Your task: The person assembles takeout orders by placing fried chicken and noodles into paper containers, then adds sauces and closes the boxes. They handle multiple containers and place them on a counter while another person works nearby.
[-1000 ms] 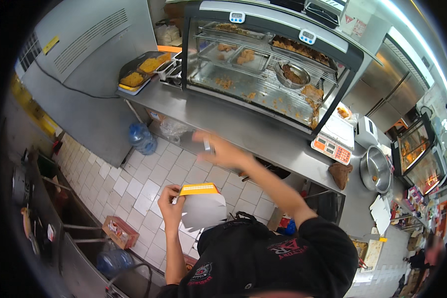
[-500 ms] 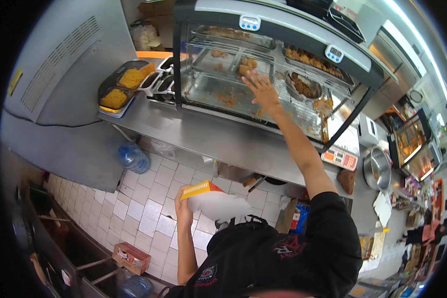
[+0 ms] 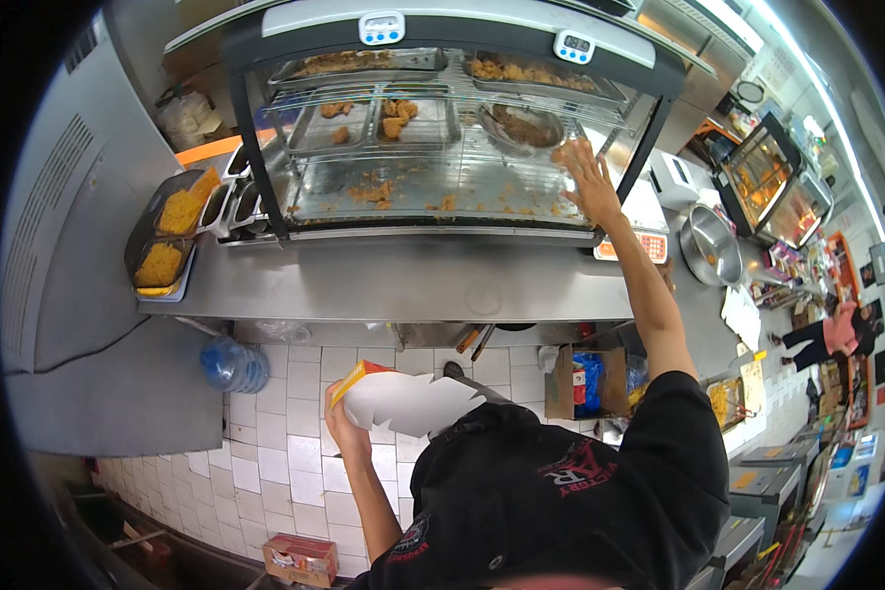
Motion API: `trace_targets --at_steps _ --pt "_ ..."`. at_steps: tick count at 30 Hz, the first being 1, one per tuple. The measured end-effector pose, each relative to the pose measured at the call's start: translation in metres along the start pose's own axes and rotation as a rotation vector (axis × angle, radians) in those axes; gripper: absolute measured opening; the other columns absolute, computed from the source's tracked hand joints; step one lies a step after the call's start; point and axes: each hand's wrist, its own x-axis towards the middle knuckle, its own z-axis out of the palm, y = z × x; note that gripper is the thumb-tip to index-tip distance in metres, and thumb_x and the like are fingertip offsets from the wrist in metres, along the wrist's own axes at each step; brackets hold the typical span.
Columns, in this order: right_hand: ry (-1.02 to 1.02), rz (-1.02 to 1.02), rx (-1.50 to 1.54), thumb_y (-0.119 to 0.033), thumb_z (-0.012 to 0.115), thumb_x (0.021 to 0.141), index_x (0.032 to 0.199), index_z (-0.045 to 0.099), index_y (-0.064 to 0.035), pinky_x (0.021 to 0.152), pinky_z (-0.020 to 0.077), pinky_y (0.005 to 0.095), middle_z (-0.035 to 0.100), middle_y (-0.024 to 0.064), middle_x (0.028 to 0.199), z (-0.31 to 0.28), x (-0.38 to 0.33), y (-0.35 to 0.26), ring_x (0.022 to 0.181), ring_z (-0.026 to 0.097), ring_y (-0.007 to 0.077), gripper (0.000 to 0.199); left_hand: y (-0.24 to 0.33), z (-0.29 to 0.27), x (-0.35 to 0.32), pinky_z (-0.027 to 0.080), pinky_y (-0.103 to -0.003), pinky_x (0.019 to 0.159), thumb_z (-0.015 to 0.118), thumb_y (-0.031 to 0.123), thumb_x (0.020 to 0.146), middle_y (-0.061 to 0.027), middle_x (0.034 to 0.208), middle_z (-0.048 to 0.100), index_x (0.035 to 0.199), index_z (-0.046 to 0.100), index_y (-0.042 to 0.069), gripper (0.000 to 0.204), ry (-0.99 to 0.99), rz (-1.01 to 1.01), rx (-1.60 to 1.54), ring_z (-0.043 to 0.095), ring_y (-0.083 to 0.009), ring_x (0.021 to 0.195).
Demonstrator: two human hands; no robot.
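My left hand (image 3: pixel 344 425) grips an open cardboard food carton (image 3: pixel 403 401), white with flaps inside and yellow and red outside, above the tiled floor. My right hand (image 3: pixel 592 185) reaches forward with spread fingers at the right end of a food display warmer (image 3: pixel 334 232). Its fingertips are close to a bit of browned food (image 3: pixel 563 155); whether they touch it I cannot tell. A round metal bowl (image 3: pixel 521 146) of shredded-looking food stands just left of that hand. Further left on the rack are trays with fried pieces (image 3: pixel 397 116). Crumbs lie on the warmer's lower tray (image 3: pixel 364 197).
A steel counter (image 3: pixel 403 280) runs below the warmer. Black pans of yellow food (image 3: pixel 180 212) stand at its left, a large steel bowl (image 3: pixel 710 246) at the right. On the floor are a water jug (image 3: pixel 234 366) and cardboard boxes (image 3: pixel 615 383). Another person (image 3: pixel 841 329) stands far right.
My right hand has moved from the middle of the warmer to its right end. The view has shifted rightward, and the carton in my left hand is turned slightly.
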Motion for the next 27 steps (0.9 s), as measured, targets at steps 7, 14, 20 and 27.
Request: trace_targets --at_steps 7,14,20,27 --pt "0.261 -0.19 0.44 -0.026 0.082 0.081 0.146 0.052 -0.013 0.125 0.0268 0.0514 0.036 0.017 0.161 0.035 0.118 -0.187 0.153 0.027 0.0379 0.073 -0.002 0.03 0.074 0.048 -0.032 0.097 0.055 0.02 0.105 -0.0058 0.112 0.061 0.118 0.061 0.003 0.022 -0.013 0.028 0.067 0.06 -0.0169 0.108" --pt "0.061 -0.449 -0.144 -0.017 0.051 0.101 0.166 0.017 -0.0194 0.13 0.0005 0.049 0.006 0.0043 0.175 0.061 0.207 -0.271 0.161 0.001 0.024 0.074 0.023 0.085 0.132 0.048 -0.032 0.097 0.056 0.022 0.103 -0.0057 0.111 0.062 0.118 0.061 0.004 0.024 0.058 0.029 0.022 0.06 -0.018 0.109" --pt "-0.164 -0.254 -0.247 -0.017 0.054 0.098 0.16 0.036 -0.0159 0.127 0.0122 0.0554 0.021 0.0091 0.171 0.011 0.152 -0.225 0.159 0.013 0.0302 0.065 0.022 0.076 0.156 0.048 -0.032 0.096 0.054 0.017 0.103 -0.0053 0.111 0.063 0.116 0.063 0.004 0.021 0.099 0.035 0.049 0.06 -0.0169 0.108" --pt "0.129 -0.681 0.128 -0.02 0.059 0.095 0.13 0.069 -0.0111 0.123 0.0201 0.0639 0.052 0.0136 0.152 0.012 0.249 -0.323 0.151 0.034 0.0336 0.037 0.026 0.071 0.168 0.048 -0.031 0.096 0.053 0.017 0.103 -0.0057 0.111 0.063 0.118 0.063 0.003 0.023 0.131 0.026 0.061 0.061 -0.0173 0.109"
